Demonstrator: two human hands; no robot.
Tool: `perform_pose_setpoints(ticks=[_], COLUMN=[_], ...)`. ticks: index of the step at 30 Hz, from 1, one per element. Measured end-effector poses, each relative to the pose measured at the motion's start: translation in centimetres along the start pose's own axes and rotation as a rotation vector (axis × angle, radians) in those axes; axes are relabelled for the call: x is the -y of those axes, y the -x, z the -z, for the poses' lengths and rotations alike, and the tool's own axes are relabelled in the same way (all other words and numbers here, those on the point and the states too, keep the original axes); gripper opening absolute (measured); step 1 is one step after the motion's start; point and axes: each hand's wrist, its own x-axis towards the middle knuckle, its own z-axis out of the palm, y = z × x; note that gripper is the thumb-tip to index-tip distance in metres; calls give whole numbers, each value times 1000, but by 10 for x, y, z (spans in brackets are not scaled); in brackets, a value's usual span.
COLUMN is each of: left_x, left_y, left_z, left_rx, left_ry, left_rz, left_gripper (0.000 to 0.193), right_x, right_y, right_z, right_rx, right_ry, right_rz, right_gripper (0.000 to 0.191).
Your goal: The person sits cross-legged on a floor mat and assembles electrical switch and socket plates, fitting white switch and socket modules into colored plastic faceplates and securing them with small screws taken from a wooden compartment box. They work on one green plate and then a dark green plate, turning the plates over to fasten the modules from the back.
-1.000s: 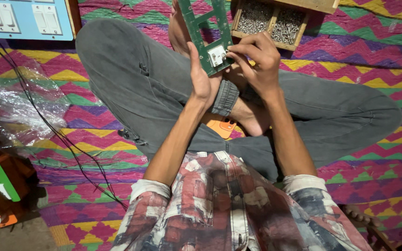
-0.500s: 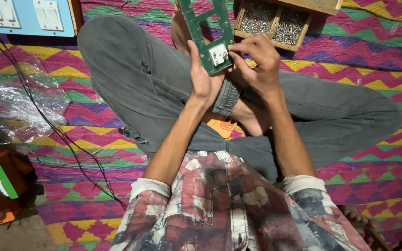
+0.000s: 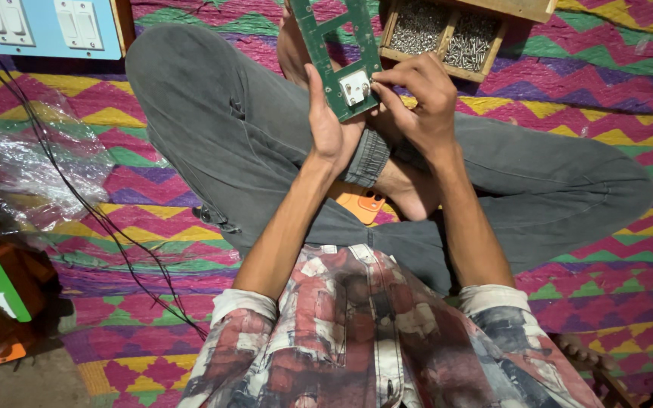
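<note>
Little has shifted since the earlier frames: both hands stay raised over the crossed legs in grey trousers [image 3: 213, 128], with the long green slotted circuit board [image 3: 339, 53] held as before. Left hand [image 3: 330, 125] is closed around the board's lower end, thumb up its left edge, while the right hand [image 3: 417, 94] pinches with its fingertips at the small white square socket [image 3: 354, 87] seated there. Just beyond, near the far edge of the zigzag-patterned woven mat [image 3: 606, 106], stands a wooden tray of small metal screws [image 3: 447, 34]; an orange phone [image 3: 360, 202] lies under the forearms.
</note>
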Motion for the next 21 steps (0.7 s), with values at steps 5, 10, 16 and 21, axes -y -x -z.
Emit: perform_pose_setpoints(ticks=[5, 10, 16, 21], left_x=[0, 0, -2, -2], left_y=[-1, 1, 2, 1], left_z=[0, 1, 0, 1], left_rx=[28, -38, 80, 28], left_ry=[-5, 27, 29, 40], left_rz=[-17, 24, -14, 1], left_gripper=[68, 70, 72, 74], right_x=[1, 0, -1, 2], right_y=[1, 3, 3, 2], right_z=[-1, -4, -3, -3], right_rx=[12, 10, -15, 6], right_ry=[16, 6, 3, -35], right_rz=[5, -10, -5, -14], right_gripper=[22, 22, 20, 26])
